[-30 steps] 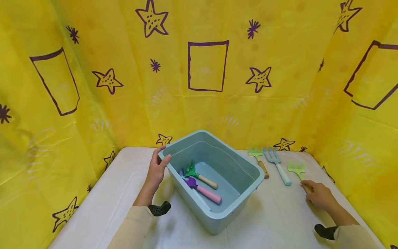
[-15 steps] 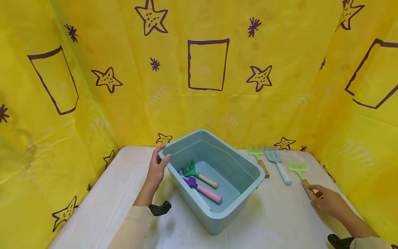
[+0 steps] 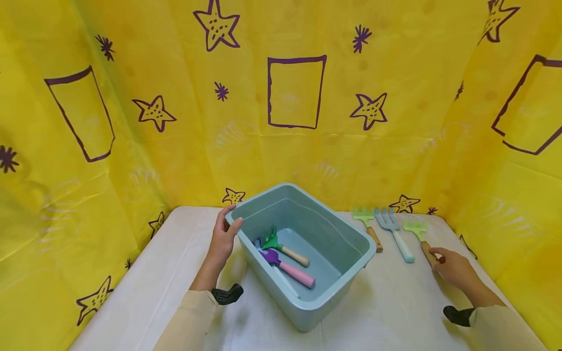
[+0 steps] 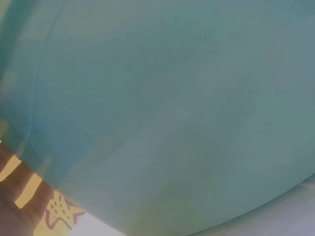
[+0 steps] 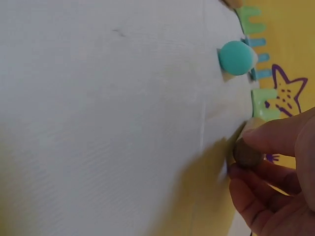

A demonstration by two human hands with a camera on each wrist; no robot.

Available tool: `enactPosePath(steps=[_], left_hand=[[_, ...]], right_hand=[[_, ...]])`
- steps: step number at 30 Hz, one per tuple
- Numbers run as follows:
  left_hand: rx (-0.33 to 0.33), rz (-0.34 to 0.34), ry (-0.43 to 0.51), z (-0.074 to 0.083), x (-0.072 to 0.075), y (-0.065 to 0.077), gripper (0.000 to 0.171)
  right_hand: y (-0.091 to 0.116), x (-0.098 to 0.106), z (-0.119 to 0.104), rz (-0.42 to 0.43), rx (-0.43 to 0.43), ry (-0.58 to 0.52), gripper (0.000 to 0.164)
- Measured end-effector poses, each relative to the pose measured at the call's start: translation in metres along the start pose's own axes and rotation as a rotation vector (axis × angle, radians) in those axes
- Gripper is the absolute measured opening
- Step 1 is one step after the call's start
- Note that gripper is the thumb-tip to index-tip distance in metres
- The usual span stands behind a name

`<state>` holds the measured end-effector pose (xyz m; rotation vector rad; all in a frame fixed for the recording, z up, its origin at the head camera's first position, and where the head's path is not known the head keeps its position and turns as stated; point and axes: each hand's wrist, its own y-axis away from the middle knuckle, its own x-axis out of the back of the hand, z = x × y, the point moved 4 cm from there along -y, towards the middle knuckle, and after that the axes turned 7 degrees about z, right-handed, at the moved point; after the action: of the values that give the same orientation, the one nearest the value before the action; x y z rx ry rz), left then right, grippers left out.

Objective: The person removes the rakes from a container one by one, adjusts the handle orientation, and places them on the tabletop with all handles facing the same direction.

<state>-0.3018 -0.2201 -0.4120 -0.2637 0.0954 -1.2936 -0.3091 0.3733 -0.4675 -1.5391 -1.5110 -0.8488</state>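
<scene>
Clock directions are taken from the middle of the tub in the head view. At far left, yellow cloth (image 3: 184, 161) printed with purple stars and outlines forms the side wall and continues across the back. At eight o'clock a beige sleeve (image 3: 189, 317) ends at a black wrist piece (image 3: 227, 294). The left hand (image 3: 220, 243) grips the tub (image 3: 328, 298) by its ten o'clock corner, thumb over the rim; its fingers are partly hidden by the wall, and the gap is closed down to the wall's thickness. The left wrist view is mostly filled by the tub's blue-green surface.

The tub stands on a white-covered table (image 3: 386, 307). Inside, toward its nine o'clock side, lie a pale blue tool (image 3: 290, 283), partly covered; a purple fork (image 3: 296, 274) with a pink handle; and a dark green rake (image 3: 293, 255) with a wooden handle. The last two have their heads toward ten o'clock.

Outside, between two and three o'clock, lies a light green rake (image 3: 371, 234). Next, at three o'clock, is a blue fork (image 3: 397, 238) with a pale handle. Just beyond it is the wooden-handled rake (image 3: 419, 233). All three heads point to eleven o'clock. The right hand (image 3: 456, 268) pinches the wooden-handled rake near the handle's end, thumb and fingers closed to the handle's width.
</scene>
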Motion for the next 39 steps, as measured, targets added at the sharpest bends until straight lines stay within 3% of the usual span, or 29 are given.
enactPosePath(steps=[7, 17, 26, 33, 39], left_hand=[[-0.007, 0.006, 0.001, 0.002, 0.000, -0.001, 0.051], [0.007, -0.005, 0.004, -0.001, 0.001, -0.001, 0.052], [0.004, 0.003, -0.002, -0.002, -0.001, 0.001, 0.051], [0.007, -0.002, -0.004, -0.002, -0.002, -0.001, 0.052], [0.001, 0.000, -0.001, -0.003, 0.000, 0.000, 0.052]], right_hand=[[-0.015, 0.003, -0.003, 0.050, -0.054, -0.015, 0.042], [-0.017, -0.003, 0.000, 0.133, -0.127, -0.067, 0.037], [-0.016, -0.006, 0.004, 0.137, -0.137, -0.063, 0.038], [-0.016, 0.005, -0.004, 0.201, -0.087, -0.026, 0.041], [-0.025, 0.015, -0.017, 0.215, -0.096, -0.112, 0.046]])
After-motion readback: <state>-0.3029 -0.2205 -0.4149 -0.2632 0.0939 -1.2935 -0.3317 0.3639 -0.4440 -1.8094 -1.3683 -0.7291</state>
